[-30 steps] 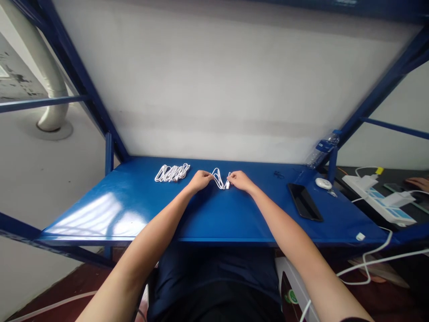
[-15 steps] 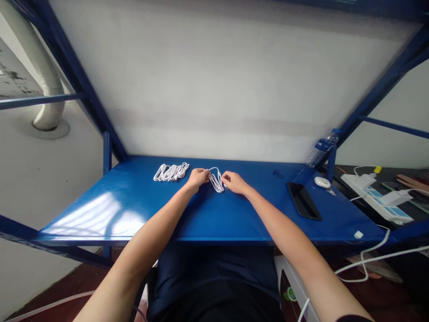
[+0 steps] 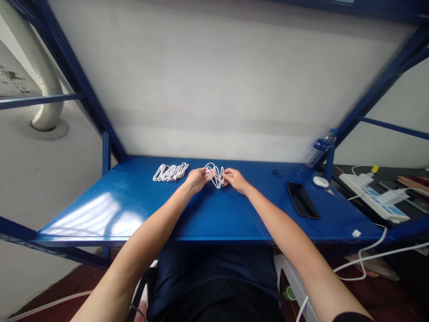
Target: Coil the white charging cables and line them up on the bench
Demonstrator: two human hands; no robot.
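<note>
A white cable (image 3: 218, 178) in loose loops is held between my two hands over the blue table (image 3: 221, 219). My left hand (image 3: 197, 180) supports the loops from the left, its fingers reaching in among them. From the right, my right hand (image 3: 235, 180) pinches the cable's side between thumb and fingers, near what looks like a plug end. Several coiled white cables (image 3: 170, 172) lie side by side just left of my left hand.
Toward the right lie a black phone (image 3: 302, 200), a small dark cord (image 3: 277, 173), a round white item (image 3: 321, 181) and a small white piece (image 3: 356, 233). A plastic bottle (image 3: 321, 148) leans at the back right corner. Beyond is a power strip (image 3: 373, 199).
The cable loops have shifted upward and spread wider. My left hand has turned, its fingers now reaching into the loops; my right hand has barely moved.
</note>
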